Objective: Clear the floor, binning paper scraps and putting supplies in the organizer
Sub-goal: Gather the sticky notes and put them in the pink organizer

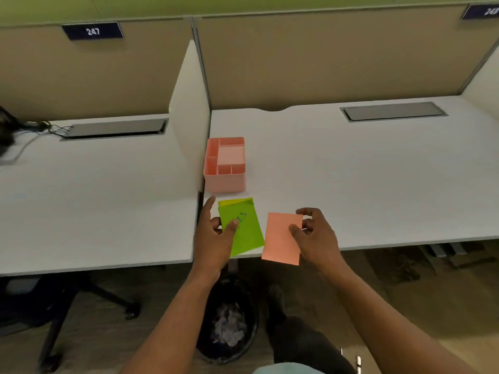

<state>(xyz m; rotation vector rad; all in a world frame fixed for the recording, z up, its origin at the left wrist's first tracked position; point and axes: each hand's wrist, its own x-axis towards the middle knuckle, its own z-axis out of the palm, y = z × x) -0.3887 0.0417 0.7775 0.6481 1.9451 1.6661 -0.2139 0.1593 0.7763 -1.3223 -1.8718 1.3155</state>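
My left hand (216,233) grips green sticky notes (243,228), my right hand (313,233) pinches a salmon paper sheet (280,238); the empty pink plastic compartmented organizer (225,164) waits at twelve o'clock, the scrap-filled black bin (229,319) at six.

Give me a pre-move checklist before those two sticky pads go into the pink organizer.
1. Left hand grips green pad: ok.
2. Right hand grips orange pad: ok.
3. Organizer upright on desk, within view: ok.
4. Large centre compartment free: appears empty, ok.
5. Pads fit that compartment: cannot tell.
6. Bin under desk edge, already holding crumpled paper: ok.
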